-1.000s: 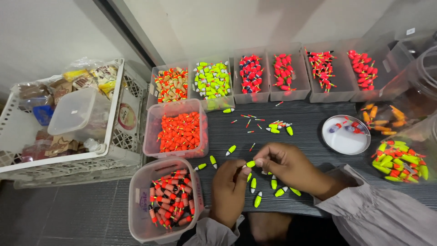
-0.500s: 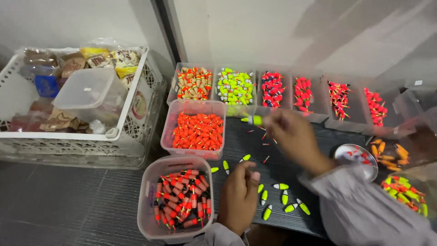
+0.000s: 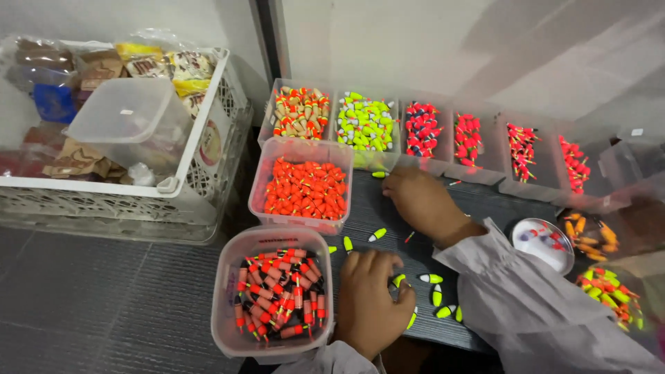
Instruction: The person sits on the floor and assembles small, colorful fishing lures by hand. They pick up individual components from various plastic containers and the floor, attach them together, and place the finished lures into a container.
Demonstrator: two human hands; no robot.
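Observation:
My right hand (image 3: pixel 424 202) reaches across the dark ribbed mat (image 3: pixel 388 215), its fingertips pinching a yellow-green float (image 3: pixel 378 174) just in front of the clear bin of yellow-green floats (image 3: pixel 365 125). My left hand (image 3: pixel 368 299) rests palm down on the mat's near edge, fingers apart. Its fingertips touch a loose yellow-green float (image 3: pixel 399 280). More such floats (image 3: pixel 438 295) lie scattered on the mat between the hands. A round tub of red-and-black floats (image 3: pixel 277 294) stands just left of my left hand.
A tub of orange floats (image 3: pixel 303 187) stands behind the round tub. Bins of tan, red-blue and red floats (image 3: pixel 467 138) line the wall. A small round dish (image 3: pixel 544 244) and more floats lie at right. A white crate (image 3: pixel 173 187) with snack packets and a clear box sits at left.
My right hand picked a yellow-green float off the mat and carried it back towards the yellow-green bin, then lowered a little. The view shifted left. My left hand stayed on the mat.

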